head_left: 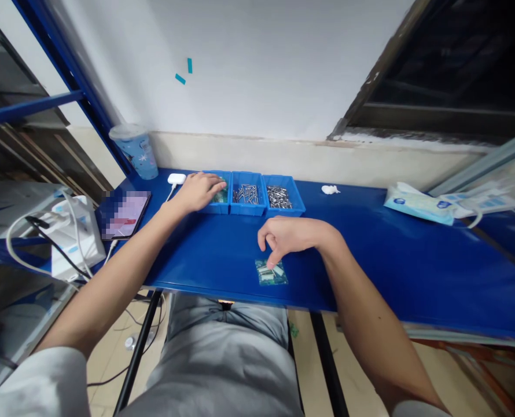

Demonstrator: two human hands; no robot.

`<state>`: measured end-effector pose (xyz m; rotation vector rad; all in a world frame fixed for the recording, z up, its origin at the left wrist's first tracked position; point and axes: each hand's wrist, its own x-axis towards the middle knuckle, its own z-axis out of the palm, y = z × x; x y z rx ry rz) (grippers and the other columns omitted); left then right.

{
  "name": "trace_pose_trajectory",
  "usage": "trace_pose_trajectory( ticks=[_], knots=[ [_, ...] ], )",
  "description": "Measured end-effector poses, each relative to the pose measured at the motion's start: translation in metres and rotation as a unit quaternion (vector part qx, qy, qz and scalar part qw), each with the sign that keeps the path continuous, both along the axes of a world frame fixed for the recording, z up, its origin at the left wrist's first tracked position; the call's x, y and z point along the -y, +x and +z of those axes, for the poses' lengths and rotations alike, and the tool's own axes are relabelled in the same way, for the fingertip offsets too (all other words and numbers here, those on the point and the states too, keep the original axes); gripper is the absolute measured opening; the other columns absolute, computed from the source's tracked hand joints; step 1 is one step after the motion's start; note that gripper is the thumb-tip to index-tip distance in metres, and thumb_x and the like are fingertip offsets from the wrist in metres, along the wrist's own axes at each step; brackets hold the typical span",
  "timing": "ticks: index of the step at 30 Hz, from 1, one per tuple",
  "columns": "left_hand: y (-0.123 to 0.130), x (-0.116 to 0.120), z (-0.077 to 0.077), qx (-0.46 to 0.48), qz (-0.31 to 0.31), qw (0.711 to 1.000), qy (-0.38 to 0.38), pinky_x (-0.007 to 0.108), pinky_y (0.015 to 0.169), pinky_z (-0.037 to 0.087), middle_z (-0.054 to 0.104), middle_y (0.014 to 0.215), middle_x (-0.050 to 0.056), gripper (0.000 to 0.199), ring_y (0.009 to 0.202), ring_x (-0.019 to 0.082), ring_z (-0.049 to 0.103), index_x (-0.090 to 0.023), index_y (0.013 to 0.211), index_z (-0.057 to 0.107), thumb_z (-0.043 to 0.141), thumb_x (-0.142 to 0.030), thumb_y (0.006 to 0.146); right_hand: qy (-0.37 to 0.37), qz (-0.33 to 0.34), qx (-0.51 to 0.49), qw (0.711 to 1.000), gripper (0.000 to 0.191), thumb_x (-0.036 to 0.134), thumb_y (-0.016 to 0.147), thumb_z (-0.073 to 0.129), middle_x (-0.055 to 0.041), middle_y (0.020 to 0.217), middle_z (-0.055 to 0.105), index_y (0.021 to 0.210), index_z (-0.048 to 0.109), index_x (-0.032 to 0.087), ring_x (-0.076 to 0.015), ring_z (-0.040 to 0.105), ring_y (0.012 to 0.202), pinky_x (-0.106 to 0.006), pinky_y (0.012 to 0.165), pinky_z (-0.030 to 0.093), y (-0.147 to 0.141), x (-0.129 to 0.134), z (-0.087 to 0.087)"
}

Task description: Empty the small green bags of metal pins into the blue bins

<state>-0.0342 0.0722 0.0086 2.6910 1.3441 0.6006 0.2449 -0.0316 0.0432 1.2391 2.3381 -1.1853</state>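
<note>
My left hand (200, 192) rests over the leftmost blue bin (223, 207), its fingers stretched across the small green-tinted packets (221, 196) inside. Part of that bin is hidden beneath it, and I see nothing held in the fingers. Near the table's front edge, a small clear-and-green plastic packet (279, 279) with pale strips and thin metal pieces in it lies flat. Above it hangs my right hand (289, 234), bent at the wrist, with thumb and curled forefinger apart. The thumb tip meets the packet's upper edge in view; whether it presses cannot be made out.
Screws fill the middle bin (246, 194), and shorter metal pieces the right bin (279, 197). Left stand a tumbler (136, 152), a phone (129, 215), a white charger case (177, 179) and a power strip (77, 237). A tissue pack (420, 204) and crumpled tissue (330, 189) lie right on the blue table (370, 260).
</note>
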Motion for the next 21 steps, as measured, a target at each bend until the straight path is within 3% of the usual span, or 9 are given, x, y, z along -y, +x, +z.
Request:
trace_pose_trajectory(
  ticks=[5,9,13,15,18,21],
  knots=[
    [0.001,0.001,-0.007,0.007,0.011,1.0,0.014,0.049,0.113,0.044,0.075,0.133,0.009,0.056,0.123,0.029,0.066,-0.021,0.118,0.077,0.031,-0.051,0.113,-0.026,0.019,-0.006,0.999,0.036,0.043,0.063,0.092,0.0041,0.063,0.065,0.082,0.075,0.017,-0.011,0.056,0.059,-0.026,0.058,0.036,-0.007,-0.003,-0.009],
    [-0.001,0.004,-0.012,0.056,0.018,0.996,0.07,0.054,0.113,0.043,0.073,0.133,0.013,0.054,0.123,0.032,0.063,-0.019,0.118,0.078,0.034,-0.05,0.112,-0.052,0.038,-0.03,0.997,0.023,0.037,0.07,0.084,0.0045,0.058,0.062,0.08,0.077,0.017,-0.0106,0.054,0.056,-0.026,0.057,0.037,-0.008,-0.003,-0.009],
    [-0.001,0.022,-0.004,0.108,-0.025,0.983,0.148,0.051,0.109,0.045,0.071,0.129,0.013,0.047,0.12,0.03,0.061,-0.019,0.126,0.075,0.04,-0.048,0.111,-0.025,0.043,-0.107,0.993,0.019,0.035,0.077,0.079,0.0043,0.058,0.061,0.078,0.076,0.016,-0.009,0.05,0.054,-0.025,0.056,0.036,-0.008,-0.001,-0.004],
    [0.004,0.034,0.003,0.136,-0.054,0.974,0.173,0.047,0.106,0.047,0.071,0.125,0.013,0.044,0.116,0.028,0.062,-0.019,0.129,0.073,0.042,-0.046,0.112,0.002,0.015,-0.175,0.984,0.023,0.039,0.079,0.08,0.0048,0.058,0.06,0.081,0.075,0.017,-0.0088,0.048,0.054,-0.025,0.055,0.036,-0.008,-0.001,-0.002],
    [0.014,0.05,0.009,0.177,-0.105,0.962,0.178,0.044,0.102,0.049,0.074,0.12,0.011,0.042,0.112,0.025,0.064,-0.02,0.125,0.073,0.043,-0.045,0.112,0.117,-0.086,-0.321,0.936,0.027,0.044,0.081,0.081,0.0043,0.063,0.06,0.083,0.072,0.018,-0.0096,0.049,0.057,-0.025,0.056,0.038,-0.012,-0.002,-0.002],
    [0.025,0.06,0.01,0.231,-0.164,0.951,0.125,0.042,0.102,0.05,0.077,0.115,0.009,0.046,0.11,0.024,0.068,-0.022,0.119,0.074,0.04,-0.052,0.113,0.32,-0.177,-0.43,0.825,0.023,0.041,0.088,0.076,0.0004,0.078,0.065,0.082,0.067,0.02,-0.0107,0.052,0.062,-0.026,0.057,0.04,-0.018,-0.004,-0.009]
  ],
)
